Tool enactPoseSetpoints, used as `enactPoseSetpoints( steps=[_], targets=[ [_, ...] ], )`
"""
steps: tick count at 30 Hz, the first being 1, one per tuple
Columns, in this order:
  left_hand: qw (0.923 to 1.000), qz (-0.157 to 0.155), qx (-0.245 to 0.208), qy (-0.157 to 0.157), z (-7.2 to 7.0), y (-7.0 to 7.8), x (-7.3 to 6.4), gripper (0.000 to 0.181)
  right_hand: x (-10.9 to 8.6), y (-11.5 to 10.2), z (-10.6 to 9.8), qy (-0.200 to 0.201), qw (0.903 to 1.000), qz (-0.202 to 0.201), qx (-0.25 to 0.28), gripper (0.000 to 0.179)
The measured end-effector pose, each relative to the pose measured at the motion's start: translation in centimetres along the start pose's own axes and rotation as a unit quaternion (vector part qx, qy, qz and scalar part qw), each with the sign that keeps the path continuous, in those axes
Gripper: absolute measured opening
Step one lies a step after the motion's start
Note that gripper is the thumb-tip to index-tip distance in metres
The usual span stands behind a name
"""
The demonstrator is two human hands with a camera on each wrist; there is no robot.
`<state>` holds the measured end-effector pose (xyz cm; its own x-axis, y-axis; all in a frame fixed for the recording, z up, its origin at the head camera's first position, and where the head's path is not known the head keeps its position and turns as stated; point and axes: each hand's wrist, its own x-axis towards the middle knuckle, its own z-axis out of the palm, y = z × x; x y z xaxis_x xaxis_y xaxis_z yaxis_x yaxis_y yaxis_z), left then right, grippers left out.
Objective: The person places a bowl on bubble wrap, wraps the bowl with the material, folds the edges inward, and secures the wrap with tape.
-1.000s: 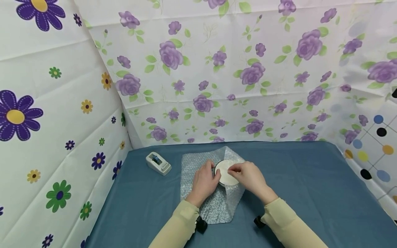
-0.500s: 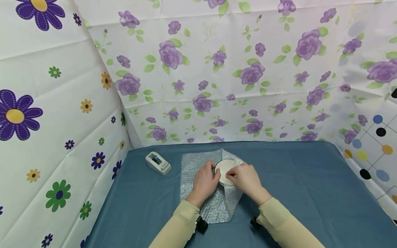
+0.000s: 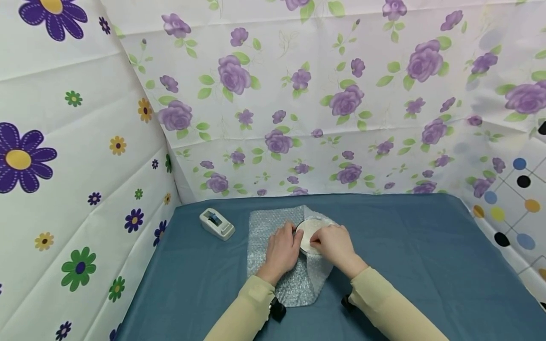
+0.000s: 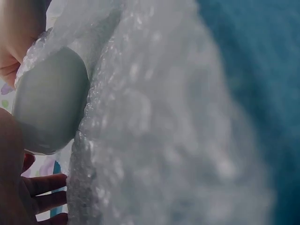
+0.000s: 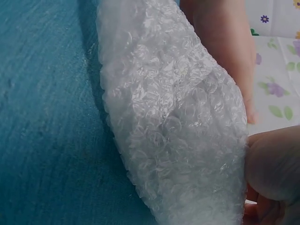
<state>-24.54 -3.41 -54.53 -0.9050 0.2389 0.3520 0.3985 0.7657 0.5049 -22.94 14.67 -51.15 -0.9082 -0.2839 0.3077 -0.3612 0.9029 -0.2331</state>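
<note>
Left hand (image 3: pixel 282 247) on the near-left side of the action, thumb over the rim, fingers round the outside: it's got the bowl (image 3: pixel 308 233)! Over on the right, my right hand (image 3: pixel 334 241) pinches the edge of the bubble wrap (image 3: pixel 262 232), fingertips right over the bowl's mouth. And the bowl itself? Sitting on the wrap, mid-table, with a flap rising up its right side.

Now, the feel of it: glossy, pale, probably ceramic, so I'd call it stiff, moderately heavy for its size, slick on the curved wall and liable to chip. Best hold, I reckon, is rim and side together, thumb in, fingers out. The wrap should be feather-light, soft and springy, likely to pop back if let go; take it by the edge.

Count them up! One bowl, one sheet of wrap as far as I can see, one tape dispenser (image 3: pixel 217 225) off to the left, two hands, one blue tablecloth (image 3: pixel 405 246).
</note>
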Motion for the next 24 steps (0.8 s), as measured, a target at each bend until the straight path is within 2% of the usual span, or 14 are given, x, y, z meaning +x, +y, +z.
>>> enactPoseSetpoints(
  steps=[7, 11, 14, 17, 24],
  targets=[
    [0.9987, -0.024, -0.039, -0.025, -0.4, 0.0, 0.1, 0.029, 0.1, -0.3, -0.3, -0.026, 0.9995, -0.008, -0.016, 0.006],
    [0.9979, -0.024, -0.054, -0.028, -0.6, -0.1, 0.0, 0.028, 0.1, -0.3, -1.2, -0.082, 0.9962, -0.014, -0.022, 0.015],
    [0.9978, -0.022, -0.055, -0.029, -0.6, -0.2, 0.0, 0.028, 0.1, -0.2, -2.0, -0.128, 0.9910, -0.024, -0.031, 0.022],
    [0.9979, -0.020, -0.054, -0.029, -0.6, -0.2, -0.1, 0.028, 0.0, -0.2, -2.7, -0.159, 0.9858, -0.038, -0.038, 0.021],
    [0.9984, -0.011, -0.045, -0.034, -0.6, -0.4, -0.1, 0.025, -0.8, 0.1, -3.4, -0.184, 0.9792, -0.064, -0.056, 0.017]
  ],
)
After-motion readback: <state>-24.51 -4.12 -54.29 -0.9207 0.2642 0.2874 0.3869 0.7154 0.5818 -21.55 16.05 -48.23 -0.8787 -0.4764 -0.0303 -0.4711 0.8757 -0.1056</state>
